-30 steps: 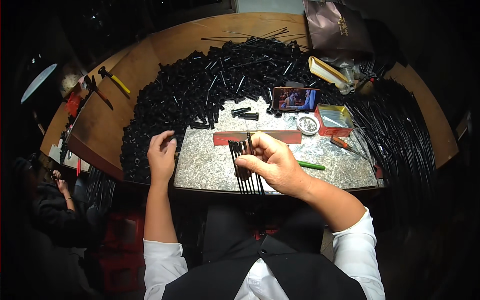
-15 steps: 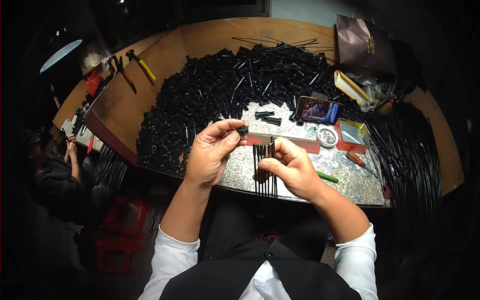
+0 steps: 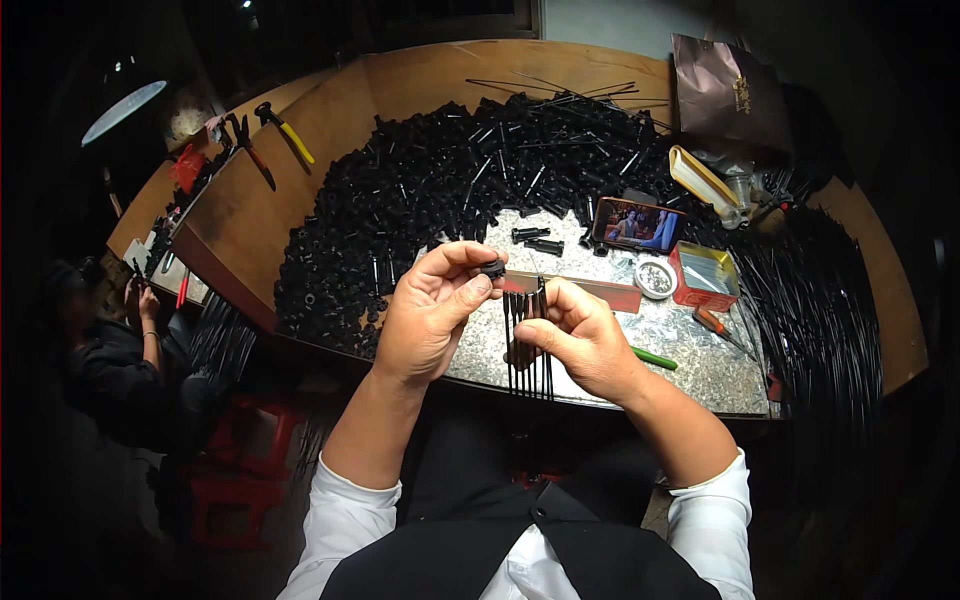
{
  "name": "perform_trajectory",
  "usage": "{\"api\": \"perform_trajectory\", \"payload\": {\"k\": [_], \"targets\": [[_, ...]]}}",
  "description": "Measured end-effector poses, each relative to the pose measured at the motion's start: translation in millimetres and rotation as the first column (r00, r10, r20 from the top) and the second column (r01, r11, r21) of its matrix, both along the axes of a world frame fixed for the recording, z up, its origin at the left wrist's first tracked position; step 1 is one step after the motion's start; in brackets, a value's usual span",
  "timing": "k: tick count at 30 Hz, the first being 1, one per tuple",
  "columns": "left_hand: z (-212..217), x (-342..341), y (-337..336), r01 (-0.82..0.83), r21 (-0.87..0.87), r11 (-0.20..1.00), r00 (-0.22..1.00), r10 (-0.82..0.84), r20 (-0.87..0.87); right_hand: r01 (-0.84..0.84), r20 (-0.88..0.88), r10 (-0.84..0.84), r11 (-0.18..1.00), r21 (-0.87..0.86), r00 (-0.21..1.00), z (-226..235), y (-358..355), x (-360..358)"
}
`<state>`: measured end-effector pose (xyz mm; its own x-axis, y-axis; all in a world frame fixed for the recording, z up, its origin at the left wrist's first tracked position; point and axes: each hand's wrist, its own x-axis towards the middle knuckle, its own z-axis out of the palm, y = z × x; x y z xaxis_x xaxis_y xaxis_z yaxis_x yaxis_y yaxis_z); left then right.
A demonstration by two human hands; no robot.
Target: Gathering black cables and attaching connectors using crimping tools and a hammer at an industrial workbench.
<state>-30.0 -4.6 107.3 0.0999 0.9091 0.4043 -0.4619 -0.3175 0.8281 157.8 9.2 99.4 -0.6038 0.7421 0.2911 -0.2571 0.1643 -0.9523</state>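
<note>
Left hand [image 3: 428, 318] pinches a small black cap [image 3: 491, 268] beside the rods [image 3: 527, 335] gripped upright in the right hand [image 3: 580, 340] above the surface [image 3: 690, 365].

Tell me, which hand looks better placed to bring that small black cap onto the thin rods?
Probably the left hand. Its fingers pinch the small black cap right beside the tops of the thin black rods, which the right hand grips in a bunch, so it is occupied.
</note>
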Motion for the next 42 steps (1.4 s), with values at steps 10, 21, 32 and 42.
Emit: {"api": "perform_trajectory", "payload": {"k": [10, 21, 32, 42], "targets": [[-2, 2, -3, 0.082, -0.005, 0.997, 0.996, -0.082, 0.017, 0.021, 0.003, -0.021, 1.0, -0.022, 1.0, 0, 2, 0], [8, 2, -9, 0.12, 0.02, 0.993, 0.991, -0.119, -0.062, -0.011, 0.001, 0.011, 1.0, -0.009, 1.0, 1, 0, 1], [5, 7, -10, 0.026, 0.072, 0.997, 0.994, -0.018, -0.112, 0.011, 0.064, -0.013, 0.999, 0.031, 0.998, 0, -5, 0], [3, 9, -10, 0.021, 0.133, 0.991, 0.996, -0.009, -0.093, -0.1, 0.052, 0.1, 0.995, 0.013, 0.994, -2, 2, 2]]}}
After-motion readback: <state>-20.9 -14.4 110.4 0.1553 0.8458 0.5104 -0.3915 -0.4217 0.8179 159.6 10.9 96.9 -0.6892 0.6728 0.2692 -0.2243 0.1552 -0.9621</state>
